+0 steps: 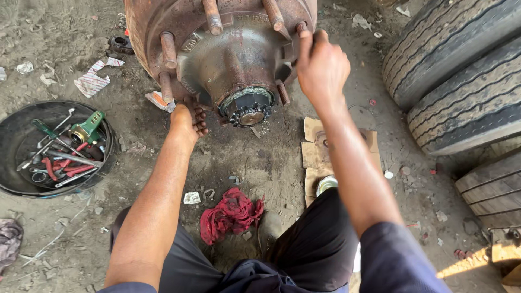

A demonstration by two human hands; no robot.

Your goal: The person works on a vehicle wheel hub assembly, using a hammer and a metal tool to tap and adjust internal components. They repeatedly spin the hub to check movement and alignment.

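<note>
The left hand (187, 120) gripped the rusty wheel hub's (228, 54) lower edge to steady it, while the right hand's (321, 68) fingers (305, 43) clenched a wheel stud (302, 27) at its rim.

The single head-worn camera looked steeply down from close above, facing forward over the person's knees at the dirt ground (260, 163).

both hands on rusty wheel hub (233, 49), left hand (187, 122) underneath, right hand (321, 68) gripping stud (302, 27)
</note>
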